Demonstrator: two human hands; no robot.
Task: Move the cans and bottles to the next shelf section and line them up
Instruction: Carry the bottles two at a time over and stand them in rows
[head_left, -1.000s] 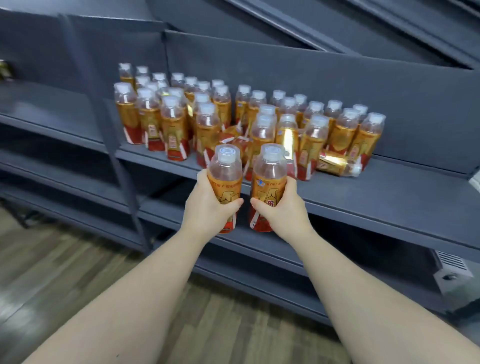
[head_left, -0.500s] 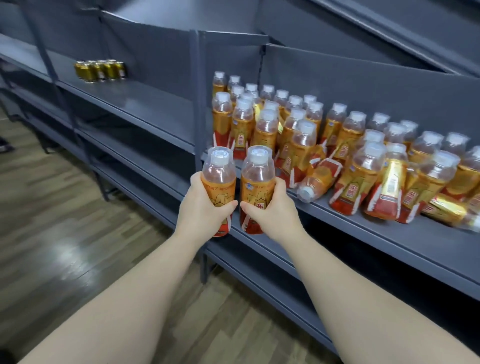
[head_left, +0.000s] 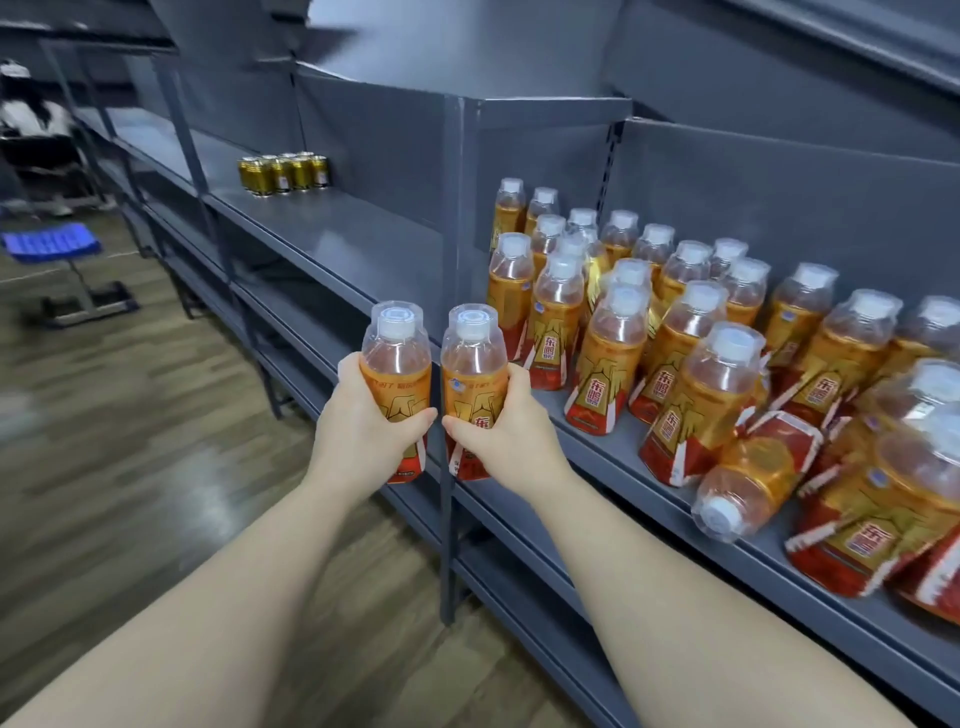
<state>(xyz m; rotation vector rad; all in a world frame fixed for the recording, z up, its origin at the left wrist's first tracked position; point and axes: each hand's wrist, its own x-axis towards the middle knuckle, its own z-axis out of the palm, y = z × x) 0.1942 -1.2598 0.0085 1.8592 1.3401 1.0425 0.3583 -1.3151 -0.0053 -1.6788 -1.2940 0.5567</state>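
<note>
Head camera looks down on two orange drink bottles held upright in the air, nearly touching. The left bottle (head_left: 396, 364) is wrapped at mid-label by the left hand (head_left: 363, 431), fingers curled behind and thumb across the front. The right bottle (head_left: 474, 364) is gripped the same way by the right hand (head_left: 511, 436). Both hang just in front of the grey post (head_left: 451, 291) that divides the sections.

They look full to the shoulder, so probably weighty for their size. The thin clear plastic would give a little under a squeeze, and the glossy label may be slick. A firm hold around the waist, below the taper, seems the safest place.

Being tall on a narrow base, they likely tip easily. One toppled bottle (head_left: 748, 483) lies on its side among the crowded bottles (head_left: 613, 332) to the right. To the left, the next shelf section (head_left: 332, 234) carries a cluster of gold cans (head_left: 284, 173) at the back.
</note>
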